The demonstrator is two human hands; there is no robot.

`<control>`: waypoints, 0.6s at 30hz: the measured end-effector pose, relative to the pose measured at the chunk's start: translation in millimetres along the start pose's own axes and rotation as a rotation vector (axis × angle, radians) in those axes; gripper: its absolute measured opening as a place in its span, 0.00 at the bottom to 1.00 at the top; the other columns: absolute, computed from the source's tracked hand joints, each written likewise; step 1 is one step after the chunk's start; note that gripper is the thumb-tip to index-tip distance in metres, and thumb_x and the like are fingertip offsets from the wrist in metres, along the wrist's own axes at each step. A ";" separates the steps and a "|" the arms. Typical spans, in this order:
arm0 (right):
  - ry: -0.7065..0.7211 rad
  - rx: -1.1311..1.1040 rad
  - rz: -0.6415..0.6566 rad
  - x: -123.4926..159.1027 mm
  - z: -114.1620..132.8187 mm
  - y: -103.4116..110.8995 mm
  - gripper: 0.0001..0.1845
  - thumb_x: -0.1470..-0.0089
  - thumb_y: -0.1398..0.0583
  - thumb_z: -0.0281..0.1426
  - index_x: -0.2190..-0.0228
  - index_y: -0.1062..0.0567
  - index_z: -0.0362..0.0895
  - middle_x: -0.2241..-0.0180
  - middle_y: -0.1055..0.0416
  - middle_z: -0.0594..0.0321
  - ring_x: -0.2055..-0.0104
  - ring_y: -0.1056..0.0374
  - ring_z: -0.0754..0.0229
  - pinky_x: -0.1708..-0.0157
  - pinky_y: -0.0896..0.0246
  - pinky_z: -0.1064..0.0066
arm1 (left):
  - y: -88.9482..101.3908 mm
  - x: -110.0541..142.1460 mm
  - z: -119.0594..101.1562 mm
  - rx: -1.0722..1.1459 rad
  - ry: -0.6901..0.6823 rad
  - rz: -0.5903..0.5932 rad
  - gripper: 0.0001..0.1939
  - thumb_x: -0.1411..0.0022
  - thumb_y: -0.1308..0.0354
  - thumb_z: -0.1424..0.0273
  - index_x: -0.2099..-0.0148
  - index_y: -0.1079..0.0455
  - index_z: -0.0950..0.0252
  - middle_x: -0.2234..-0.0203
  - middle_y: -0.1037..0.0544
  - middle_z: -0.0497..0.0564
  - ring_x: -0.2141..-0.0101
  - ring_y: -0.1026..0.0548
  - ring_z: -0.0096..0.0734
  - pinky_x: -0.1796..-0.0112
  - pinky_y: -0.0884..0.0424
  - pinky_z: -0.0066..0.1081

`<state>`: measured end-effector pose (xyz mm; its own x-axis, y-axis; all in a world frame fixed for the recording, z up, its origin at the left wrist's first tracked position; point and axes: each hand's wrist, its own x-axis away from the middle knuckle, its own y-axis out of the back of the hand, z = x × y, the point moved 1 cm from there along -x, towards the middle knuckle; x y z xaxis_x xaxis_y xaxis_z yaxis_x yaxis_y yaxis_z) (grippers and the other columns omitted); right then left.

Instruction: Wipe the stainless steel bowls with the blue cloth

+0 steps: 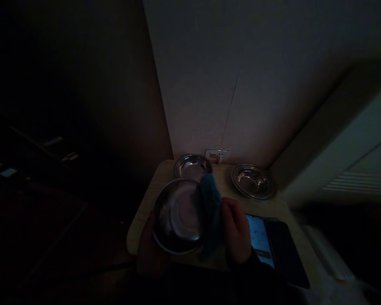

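Note:
A shiny metal bowl [178,214] is tilted toward me above the near part of a small table. My left hand [150,245] grips its left rim; much of that hand is lost in the dark. In my right hand [237,231] a teal cloth [211,197] is pinched, its fingers closed. The cloth hangs along the bowl's right side and overlaps the rim there; whether it presses on the metal I cannot tell. Behind the bowl lies a round metal plate [192,163], partly covered by bowl and cloth.
Another metal plate [254,182] lies at the table's back right. A phone with a lit screen [260,239] in a dark folding case [287,252] rests at the right front. A wall socket [216,155] with a plug sits behind the wooden table [142,216]. The room is dim.

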<state>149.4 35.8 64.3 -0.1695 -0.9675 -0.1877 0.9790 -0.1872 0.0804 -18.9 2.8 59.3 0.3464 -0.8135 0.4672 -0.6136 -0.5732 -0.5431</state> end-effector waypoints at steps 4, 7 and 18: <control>-0.191 -0.168 0.028 -18.6 -9.6 8.1 0.14 0.48 0.48 0.41 0.66 0.28 0.45 0.69 0.28 0.62 0.67 0.33 0.60 0.67 0.38 0.69 | 1.9 0.2 0.8 -0.031 -0.017 0.019 0.19 0.46 0.49 0.56 0.57 0.27 0.58 0.60 0.23 0.50 0.51 0.32 0.44 0.52 0.33 0.41; -0.230 -0.209 0.077 -25.5 -13.4 13.4 0.17 0.48 0.49 0.42 0.67 0.26 0.45 0.68 0.27 0.60 0.65 0.31 0.57 0.66 0.36 0.65 | 2.3 -1.4 3.5 -0.032 0.010 0.038 0.19 0.46 0.49 0.56 0.58 0.26 0.59 0.59 0.23 0.52 0.51 0.32 0.46 0.54 0.32 0.43; -0.349 -0.553 0.047 -31.8 3.5 13.8 0.27 0.59 0.39 0.35 0.54 0.34 0.48 0.60 0.27 0.60 0.64 0.29 0.55 0.67 0.33 0.64 | -4.6 7.7 11.5 -0.032 0.038 -0.074 0.17 0.45 0.49 0.60 0.58 0.27 0.62 0.59 0.23 0.52 0.52 0.31 0.42 0.53 0.33 0.40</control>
<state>167.9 63.4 74.8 -0.0611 -0.9882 0.1404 0.8840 -0.1188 -0.4520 -5.3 -2.0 57.5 0.3647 -0.7640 0.5322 -0.6098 -0.6280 -0.4836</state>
